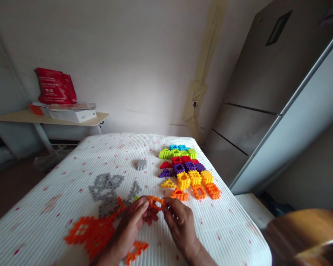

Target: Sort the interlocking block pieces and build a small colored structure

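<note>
Between my two hands is an orange interlocking plastic tile [155,203] with toothed edges and an opening in its middle. My left hand [137,218] grips its left side, and the fingers of my right hand [180,220] pinch its right end. Left of my left hand lies a loose pile of orange tiles [86,232], some with window cut-outs. One more toothed orange piece [137,251] rests below my left wrist. Just beyond my hands, orange tile stacks [199,192] sit beside a triangular orange stack [179,194].
Grey tiles [107,186] lie scattered at left, and a grey stack [141,164] stands farther back. Yellow [194,177], purple [179,168], red [177,160], green [175,153] and blue [182,147] stacks form rows at right. A refrigerator [244,92] stands beyond the right edge.
</note>
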A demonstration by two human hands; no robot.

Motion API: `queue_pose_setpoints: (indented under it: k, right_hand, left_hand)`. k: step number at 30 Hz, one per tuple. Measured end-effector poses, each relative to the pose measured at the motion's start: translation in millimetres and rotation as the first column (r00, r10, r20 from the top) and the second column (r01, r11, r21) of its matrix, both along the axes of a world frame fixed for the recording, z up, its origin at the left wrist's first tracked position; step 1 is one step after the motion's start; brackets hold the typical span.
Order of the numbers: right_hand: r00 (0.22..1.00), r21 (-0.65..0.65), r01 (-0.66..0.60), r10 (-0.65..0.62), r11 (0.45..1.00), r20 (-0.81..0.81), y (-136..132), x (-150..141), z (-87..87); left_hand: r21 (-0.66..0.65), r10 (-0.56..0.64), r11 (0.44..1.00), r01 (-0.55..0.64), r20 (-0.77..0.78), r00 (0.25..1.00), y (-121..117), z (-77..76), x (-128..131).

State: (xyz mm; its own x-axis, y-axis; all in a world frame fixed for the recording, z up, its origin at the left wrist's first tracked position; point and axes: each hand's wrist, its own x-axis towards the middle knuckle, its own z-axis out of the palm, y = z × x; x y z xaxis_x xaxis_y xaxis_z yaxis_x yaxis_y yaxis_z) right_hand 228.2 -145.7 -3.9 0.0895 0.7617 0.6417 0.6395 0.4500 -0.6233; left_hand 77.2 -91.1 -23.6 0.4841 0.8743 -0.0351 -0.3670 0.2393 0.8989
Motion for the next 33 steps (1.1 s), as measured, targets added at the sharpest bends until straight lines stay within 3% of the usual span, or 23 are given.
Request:
queue_pose_setpoints:
  k: [4, 7, 15, 20, 24, 27, 33]
  right_hand:
    - [0.964, -0.143, -0.025, -0.015, 0.989, -0.266, -0.6, -0.4, -8.9]
    - [0.946, -0.163, -0.044, -0.011, 0.986, -0.325, -0.3, -1.6, -13.1]
    - [0.985, -0.177, 0.012, -0.042, 0.984, -0.165, -0.7, -0.8, -9.6]
    - [0.993, -0.117, 0.025, -0.038, 0.993, -0.108, -2.0, -1.8, -6.0]
    - [0.997, -0.157, 0.023, -0.034, 0.987, -0.068, -6.7, -4.1, -1.7]
    - [0.996, -0.159, 0.082, -0.075, 0.984, 0.053, -10.1, -6.3, -3.1]
    - [0.941, -0.034, 0.228, -0.211, 0.973, 0.266, -9.2, -13.2, -16.0]
  left_hand:
    - [0.048, 0.064, 0.997, -0.058, -0.142, 0.988, 2.8, -0.9, -4.1]
    - [0.049, 0.050, 0.998, -0.042, -0.174, 0.984, 3.6, -1.5, -5.2]
    - [0.066, 0.057, 0.997, -0.040, -0.272, 0.961, 2.4, 1.6, -3.4]
    - [0.197, 0.159, 0.976, -0.093, -0.347, 0.924, 2.0, 3.8, -3.9]
    - [0.241, 0.177, 0.967, -0.081, -0.410, 0.895, 1.4, 4.0, -4.1]
    - [0.250, 0.201, 0.964, -0.096, -0.437, 0.877, 0.8, 5.7, -3.9]
    - [0.280, 0.250, 0.951, -0.128, -0.459, 0.853, 1.1, 5.6, -2.9]
